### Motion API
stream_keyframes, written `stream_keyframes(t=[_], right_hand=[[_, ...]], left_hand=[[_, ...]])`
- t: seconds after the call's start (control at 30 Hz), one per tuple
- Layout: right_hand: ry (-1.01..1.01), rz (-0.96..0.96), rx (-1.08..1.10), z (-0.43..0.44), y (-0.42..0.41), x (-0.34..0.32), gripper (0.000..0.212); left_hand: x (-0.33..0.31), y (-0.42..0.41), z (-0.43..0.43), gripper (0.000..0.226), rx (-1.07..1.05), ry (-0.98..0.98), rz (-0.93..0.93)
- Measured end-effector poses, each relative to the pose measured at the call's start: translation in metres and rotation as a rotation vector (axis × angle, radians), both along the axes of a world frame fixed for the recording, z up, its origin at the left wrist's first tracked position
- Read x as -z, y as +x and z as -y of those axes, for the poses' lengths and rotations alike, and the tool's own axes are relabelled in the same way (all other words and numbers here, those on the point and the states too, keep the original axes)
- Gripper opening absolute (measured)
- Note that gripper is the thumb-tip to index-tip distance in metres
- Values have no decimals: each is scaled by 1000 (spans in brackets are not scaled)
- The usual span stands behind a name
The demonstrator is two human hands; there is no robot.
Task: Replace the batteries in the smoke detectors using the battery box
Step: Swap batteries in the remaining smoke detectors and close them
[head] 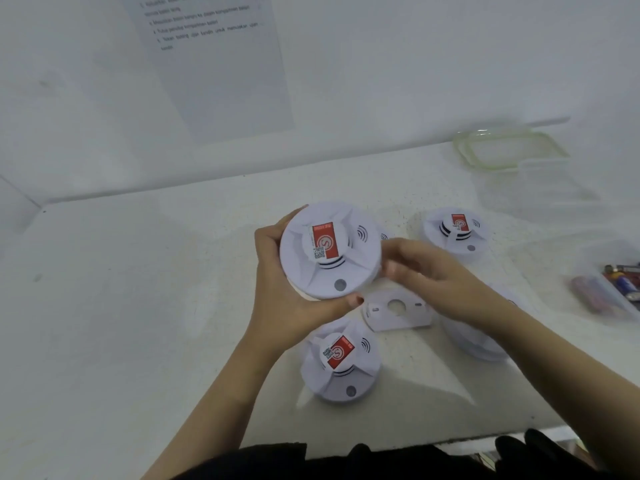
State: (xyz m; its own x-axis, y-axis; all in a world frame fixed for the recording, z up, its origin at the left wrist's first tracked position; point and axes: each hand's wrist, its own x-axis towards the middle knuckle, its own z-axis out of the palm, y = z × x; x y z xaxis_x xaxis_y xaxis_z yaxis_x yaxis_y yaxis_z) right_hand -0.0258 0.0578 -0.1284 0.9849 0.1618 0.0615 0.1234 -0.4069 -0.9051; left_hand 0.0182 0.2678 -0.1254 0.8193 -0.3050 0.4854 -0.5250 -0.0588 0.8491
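Observation:
My left hand (280, 299) grips a white smoke detector (329, 251) with a red label, lifted above the counter, its face toward me. My right hand (426, 271) is blurred at the detector's right edge, fingers curled against its rim. A second detector (339, 362) sits on the counter below it, a third (455, 233) farther right. Another detector (478, 337) lies partly hidden under my right forearm. A white mounting plate (398, 310) lies flat between them. The clear battery box (609, 285) holding several batteries stands at the right edge.
A clear lid with a green rim (512, 150) lies at the back right by the wall. A printed instruction sheet (214, 57) hangs on the wall. The white counter (138, 306) ends at its front edge near my body.

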Motion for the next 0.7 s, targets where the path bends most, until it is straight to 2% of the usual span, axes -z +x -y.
stream_keyframes(t=[0.07,0.1,0.2,0.23,0.3,0.37,0.53,0.7], right_hand=[[432,-178,-98,-12,3,-3,46],[575,-235,-145,-16,4,-4,49],[816,-343,-155,-22,7,-5,48],[891,-362,-172,-23,7,-6,49],[994,-365,-225,-24,7,-8,50],[1015,-321,-252,-20,7,-8,57],[941,-304,-132,-16,7,-4,76],[780,-293,-51,-17,3,-8,42]], left_hand=[[0,-2,8,102,26,5,-7],[1,-2,13,110,23,20,-13],[4,3,20,124,-10,53,-50],[5,4,20,122,-12,76,-38],[5,8,17,103,-48,221,61],[2,7,12,95,-85,342,108],[-13,4,4,110,-49,341,146],[-27,6,-4,106,106,417,134]])
